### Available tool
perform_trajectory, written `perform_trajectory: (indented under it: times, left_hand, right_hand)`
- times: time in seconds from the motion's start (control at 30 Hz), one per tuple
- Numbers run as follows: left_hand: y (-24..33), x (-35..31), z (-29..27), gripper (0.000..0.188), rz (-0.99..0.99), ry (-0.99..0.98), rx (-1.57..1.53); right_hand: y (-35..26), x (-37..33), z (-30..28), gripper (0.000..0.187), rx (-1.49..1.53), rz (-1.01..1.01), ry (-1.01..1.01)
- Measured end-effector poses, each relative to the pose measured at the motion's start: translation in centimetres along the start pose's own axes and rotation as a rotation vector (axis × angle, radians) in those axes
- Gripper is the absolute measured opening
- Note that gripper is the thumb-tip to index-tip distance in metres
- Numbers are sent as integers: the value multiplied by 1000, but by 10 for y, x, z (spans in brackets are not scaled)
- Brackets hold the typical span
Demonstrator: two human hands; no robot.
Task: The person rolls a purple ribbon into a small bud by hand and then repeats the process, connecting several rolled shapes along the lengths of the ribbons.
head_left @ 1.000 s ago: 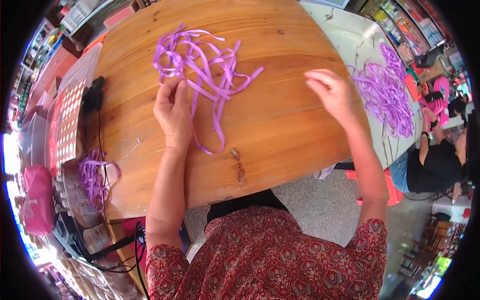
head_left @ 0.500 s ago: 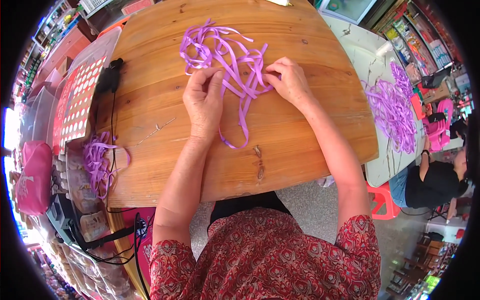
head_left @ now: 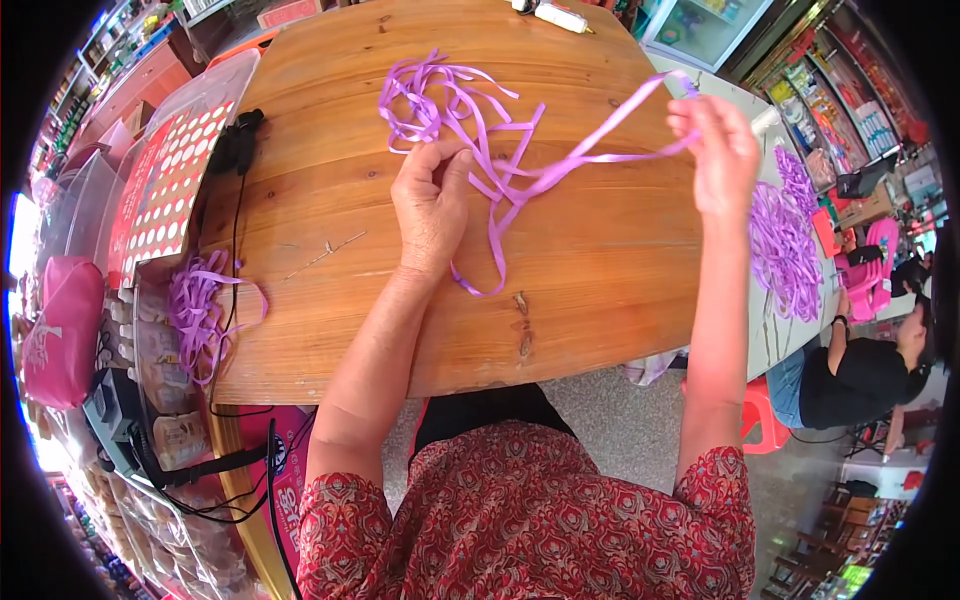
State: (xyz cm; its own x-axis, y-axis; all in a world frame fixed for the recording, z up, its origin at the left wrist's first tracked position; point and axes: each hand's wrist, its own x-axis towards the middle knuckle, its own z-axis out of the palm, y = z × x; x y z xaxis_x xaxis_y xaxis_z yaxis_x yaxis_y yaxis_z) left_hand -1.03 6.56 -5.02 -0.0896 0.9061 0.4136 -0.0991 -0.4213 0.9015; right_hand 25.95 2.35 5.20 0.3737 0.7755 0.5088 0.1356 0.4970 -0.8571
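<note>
Right hand [head_left: 722, 150] farther right than before, grip closed around raised purple ribbon [head_left: 552, 178]; left hand [head_left: 430, 208]'s grip unclear

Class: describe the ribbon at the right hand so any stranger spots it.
On the big brown wooden table, find the tangle of flat purple ribbon. The raised stretch runs rightward to the person's right hand, straighter than the tangle's other strands.

Brightly lit over the counter [head_left: 600, 270], blown out white at far left, slightly blurred at the right hand [head_left: 724, 155], bowed and blackened toward the rim.
</note>
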Motion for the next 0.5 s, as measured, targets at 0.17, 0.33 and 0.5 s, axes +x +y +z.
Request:
perform_trajectory:
  times: [0.17, 0.33, 0.5]
  left_hand:
    - [14, -10, 3, 6, 69, -67, 82]
    - [46, -17, 11, 31, 366, -223, -14]
    - [46, -28, 18, 33, 219, -514, -156]
  right_hand:
    - [-26, -19, 10, 10, -87, -3, -336]
    - [-17, -55, 37, 8, -123, 191, -487]
    - [0, -66, 53, 9, -107, 199, -505]
